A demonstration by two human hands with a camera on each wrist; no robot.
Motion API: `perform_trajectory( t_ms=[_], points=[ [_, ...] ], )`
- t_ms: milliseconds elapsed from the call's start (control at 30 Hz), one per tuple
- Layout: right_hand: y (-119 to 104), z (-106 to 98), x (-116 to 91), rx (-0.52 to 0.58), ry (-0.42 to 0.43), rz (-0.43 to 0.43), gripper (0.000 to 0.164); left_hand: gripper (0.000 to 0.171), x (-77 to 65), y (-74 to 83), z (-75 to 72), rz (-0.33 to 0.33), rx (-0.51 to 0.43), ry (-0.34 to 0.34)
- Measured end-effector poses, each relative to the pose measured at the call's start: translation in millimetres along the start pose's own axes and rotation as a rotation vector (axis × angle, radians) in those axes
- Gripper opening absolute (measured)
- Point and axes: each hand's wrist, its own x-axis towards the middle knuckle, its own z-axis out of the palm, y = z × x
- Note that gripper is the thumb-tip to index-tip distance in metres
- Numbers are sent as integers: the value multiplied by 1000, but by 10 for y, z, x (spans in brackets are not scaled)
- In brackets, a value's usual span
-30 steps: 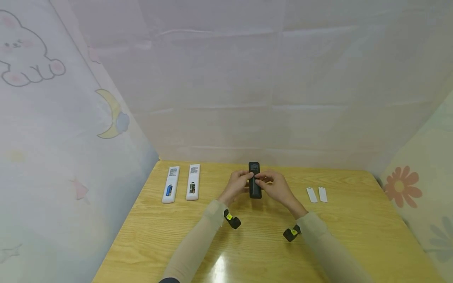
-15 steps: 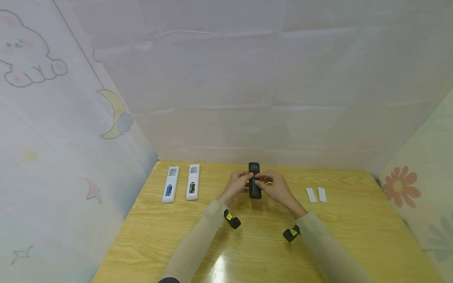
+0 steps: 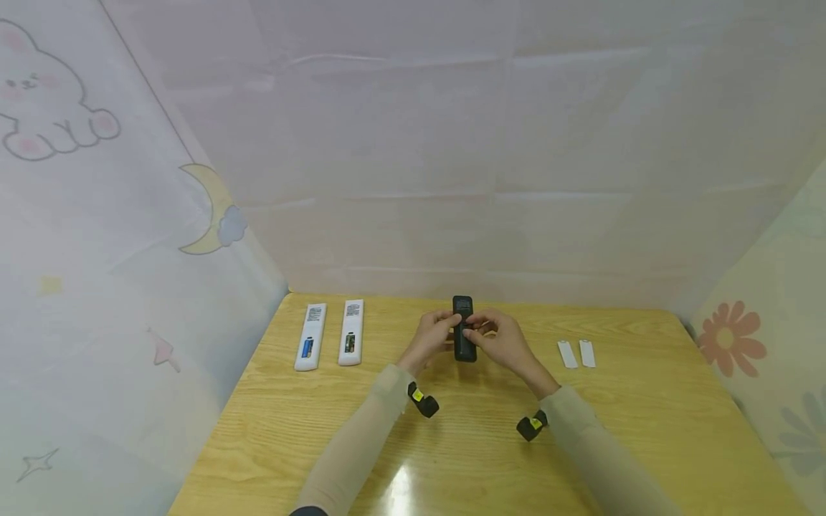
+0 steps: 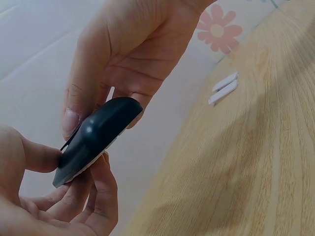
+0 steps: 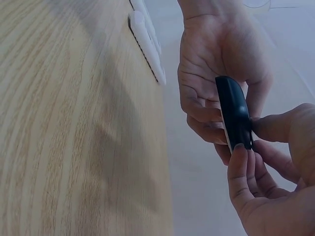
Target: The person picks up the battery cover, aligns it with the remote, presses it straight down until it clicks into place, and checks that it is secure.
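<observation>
A black remote control (image 3: 464,344) is held off the table with its back up. My left hand (image 3: 431,338) grips it from the left, thumb across the back and fingers curled beneath. My right hand (image 3: 502,344) holds its right side, with the thumb (image 4: 72,120) pressed on the back. By that thumb, a thin dark edge (image 4: 70,139) stands slightly off the remote's back in the left wrist view. In the right wrist view, right fingertips lie along the remote's side. The buttons face down, mostly hidden.
Two white remotes, the outer one (image 3: 311,337) and the inner one (image 3: 351,332), lie on the left with open battery compartments and batteries visible. Two white battery covers (image 3: 568,355) lie on the right of the wooden table (image 3: 490,466). A fabric-covered wall (image 3: 400,236) stands behind.
The right thumb has shifted very slightly down and left on the remote's back. Both hands keep their hold, and the other things lie where they were.
</observation>
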Motion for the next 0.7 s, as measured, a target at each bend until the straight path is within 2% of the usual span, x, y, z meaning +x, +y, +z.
perform_trajectory(
  t_ms=[700],
  points=[
    [10, 22, -33, 69, 50, 47, 38, 48, -12, -7, 20, -3, 10, 15]
  ],
)
